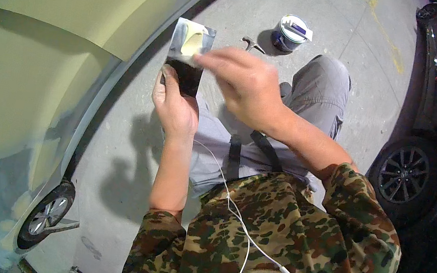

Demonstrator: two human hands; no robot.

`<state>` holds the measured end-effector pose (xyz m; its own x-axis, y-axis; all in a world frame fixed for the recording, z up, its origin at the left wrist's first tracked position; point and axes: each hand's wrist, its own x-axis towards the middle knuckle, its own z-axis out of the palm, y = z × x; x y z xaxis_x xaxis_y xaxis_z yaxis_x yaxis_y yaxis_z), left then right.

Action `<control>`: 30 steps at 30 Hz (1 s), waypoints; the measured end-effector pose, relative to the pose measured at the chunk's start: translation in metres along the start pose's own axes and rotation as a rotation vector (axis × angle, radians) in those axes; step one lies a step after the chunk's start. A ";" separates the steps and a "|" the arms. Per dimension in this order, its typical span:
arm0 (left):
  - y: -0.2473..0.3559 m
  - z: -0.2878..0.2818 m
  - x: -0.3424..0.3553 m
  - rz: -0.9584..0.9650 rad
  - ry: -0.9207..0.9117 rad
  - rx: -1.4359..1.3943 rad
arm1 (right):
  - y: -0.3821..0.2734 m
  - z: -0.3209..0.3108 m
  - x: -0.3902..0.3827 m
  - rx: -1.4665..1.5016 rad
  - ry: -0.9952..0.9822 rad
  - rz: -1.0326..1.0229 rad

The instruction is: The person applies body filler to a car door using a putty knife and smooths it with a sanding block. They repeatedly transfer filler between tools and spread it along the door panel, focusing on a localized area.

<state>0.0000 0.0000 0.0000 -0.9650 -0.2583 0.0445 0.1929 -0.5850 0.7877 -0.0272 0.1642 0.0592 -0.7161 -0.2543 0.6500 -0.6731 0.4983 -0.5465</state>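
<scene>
My left hand (pixel 177 110) is closed round the dark lower part of a wide filler spreader (pixel 187 78), its thumb lying along one side. On the spreader's grey metal blade sits a dab of pale yellow filler (pixel 192 39). My right hand (pixel 246 84) reaches across from the right, slightly blurred, its fingers drawn together and their tips at the blade's edge beside the filler. What those fingers hold, if anything, cannot be made out.
A car body panel (pixel 42 70) with yellowish and grey patches stands close on the left. On the concrete floor ahead are a round lidded tub (pixel 292 34) and a hooked metal tool (pixel 253 44). A dark car (pixel 435 123) is parked on the right. A white earphone cable (pixel 242 225) hangs over my shirt.
</scene>
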 end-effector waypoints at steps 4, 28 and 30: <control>-0.009 0.015 -0.026 0.054 0.031 0.098 | 0.002 -0.005 -0.003 0.116 0.068 0.121; 0.028 -0.012 0.002 -0.089 -0.088 -0.137 | 0.025 -0.040 0.015 0.123 -0.236 0.086; 0.024 -0.010 0.000 -0.074 -0.065 -0.134 | 0.020 -0.038 0.014 0.088 -0.006 0.087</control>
<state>0.0067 -0.0214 0.0125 -0.9861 -0.1631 0.0329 0.1391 -0.6991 0.7014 -0.0438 0.2023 0.0779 -0.7736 -0.2185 0.5948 -0.6216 0.4438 -0.6455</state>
